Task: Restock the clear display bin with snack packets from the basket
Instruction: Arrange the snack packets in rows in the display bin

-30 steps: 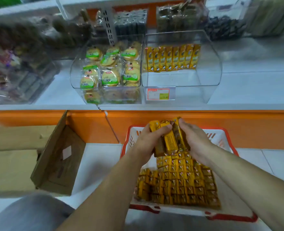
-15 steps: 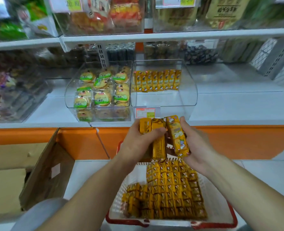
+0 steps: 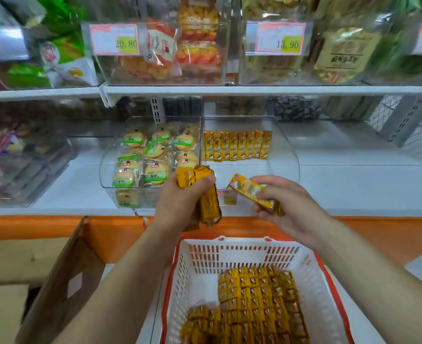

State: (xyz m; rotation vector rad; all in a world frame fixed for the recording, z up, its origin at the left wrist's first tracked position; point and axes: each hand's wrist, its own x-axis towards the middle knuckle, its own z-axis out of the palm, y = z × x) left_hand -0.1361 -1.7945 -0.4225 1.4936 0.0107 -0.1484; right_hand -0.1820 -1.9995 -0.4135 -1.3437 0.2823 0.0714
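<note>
My left hand (image 3: 180, 202) grips a bundle of yellow snack packets (image 3: 206, 194) upright, just in front of the clear display bin (image 3: 287, 155). One single yellow packet (image 3: 251, 191) lies tilted in my right hand (image 3: 289, 207), a little right of the bundle. Inside the bin a row of the same yellow packets (image 3: 237, 145) stands along the back wall. The white basket with a red rim (image 3: 229, 254) sits below my arms, with several stacked yellow packets (image 3: 257, 301) in it.
A neighbouring clear bin (image 3: 110, 170) to the left holds round green-labelled cakes. An upper shelf (image 3: 254, 90) carries bins with price tags. An open cardboard box (image 3: 56, 289) stands on the floor at left. The orange shelf base (image 3: 378, 234) runs behind the basket.
Both hands have risen from the basket up to the bin's front. They have parted: the right hand now holds one packet apart from the left hand's bundle. The camera has tilted upward.
</note>
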